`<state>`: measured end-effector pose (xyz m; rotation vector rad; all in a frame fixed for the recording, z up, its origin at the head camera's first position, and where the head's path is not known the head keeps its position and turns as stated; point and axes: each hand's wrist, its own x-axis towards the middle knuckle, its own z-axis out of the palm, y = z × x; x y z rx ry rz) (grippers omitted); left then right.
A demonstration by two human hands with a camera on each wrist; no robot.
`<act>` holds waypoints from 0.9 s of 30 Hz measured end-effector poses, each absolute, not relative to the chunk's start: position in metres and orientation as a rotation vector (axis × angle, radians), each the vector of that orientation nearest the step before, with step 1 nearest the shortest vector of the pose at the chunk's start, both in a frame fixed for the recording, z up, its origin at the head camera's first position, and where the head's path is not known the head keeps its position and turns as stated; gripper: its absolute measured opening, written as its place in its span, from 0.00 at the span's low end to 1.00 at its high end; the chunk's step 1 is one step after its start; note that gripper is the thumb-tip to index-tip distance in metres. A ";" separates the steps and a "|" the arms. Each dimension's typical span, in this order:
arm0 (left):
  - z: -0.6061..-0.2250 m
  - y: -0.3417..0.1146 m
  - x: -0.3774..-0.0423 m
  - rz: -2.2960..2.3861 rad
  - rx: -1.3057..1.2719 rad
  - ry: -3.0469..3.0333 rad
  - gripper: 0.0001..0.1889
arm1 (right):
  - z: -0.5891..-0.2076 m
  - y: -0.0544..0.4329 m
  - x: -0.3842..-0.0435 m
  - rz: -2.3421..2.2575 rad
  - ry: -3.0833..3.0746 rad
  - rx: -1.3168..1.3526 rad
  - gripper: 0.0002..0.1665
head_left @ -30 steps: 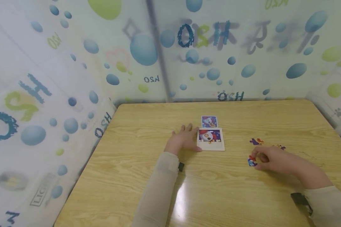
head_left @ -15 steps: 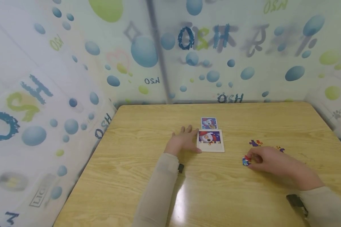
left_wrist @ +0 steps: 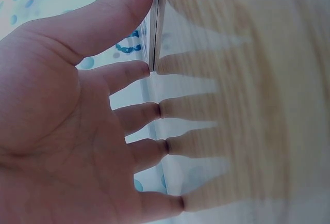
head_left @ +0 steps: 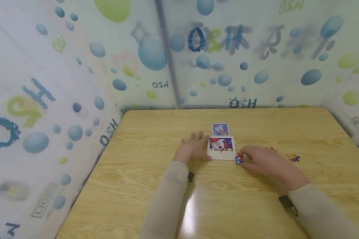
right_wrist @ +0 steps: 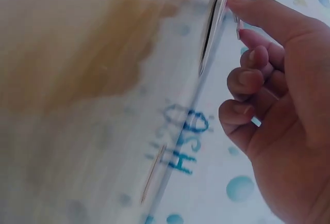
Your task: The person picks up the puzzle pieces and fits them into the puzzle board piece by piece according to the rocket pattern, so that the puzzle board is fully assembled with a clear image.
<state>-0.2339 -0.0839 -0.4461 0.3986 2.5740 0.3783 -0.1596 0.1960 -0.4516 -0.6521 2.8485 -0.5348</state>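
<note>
A small square puzzle board (head_left: 222, 155) lies on the table, its upper half filled with a cartoon picture and its lower half bare. My left hand (head_left: 194, 147) is spread beside it, thumb and index fingertip touching its left edge. In the left wrist view, the other fingertips of the left hand (left_wrist: 98, 115) rest on the tabletop. Between thumb and index finger, my right hand (head_left: 266, 162) pinches a blue and red puzzle piece (head_left: 238, 159) at the board's lower right corner. The right wrist view shows that puzzle piece (right_wrist: 238, 20) edge-on, near the board (right_wrist: 214, 33).
A small picture card (head_left: 220, 129) lies just behind the board. To the right are a loose yellow and purple puzzle piece (head_left: 294, 157) and another puzzle piece (head_left: 273, 149) mostly hidden behind my right hand. The wooden table (head_left: 155, 132) meets a bubble-patterned wall (head_left: 191, 83).
My right hand has moved left across the table with the pinched puzzle piece, from near the loose pieces to the board's corner. The left hand has stayed at the board.
</note>
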 end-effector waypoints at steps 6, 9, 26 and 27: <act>-0.448 -0.085 -0.235 0.378 0.398 2.572 0.55 | -0.453 0.165 -0.177 -0.474 2.868 -0.711 0.17; -0.448 -0.084 -0.235 0.370 0.397 2.580 0.54 | -0.454 0.152 -0.184 -0.456 2.870 -0.748 0.15; -0.443 -0.081 -0.234 0.349 0.407 2.588 0.54 | -0.458 0.117 -0.200 -0.501 2.819 -0.778 0.14; -0.443 -0.082 -0.234 0.350 0.406 2.588 0.54 | -0.459 0.116 -0.201 -0.510 2.815 -0.782 0.13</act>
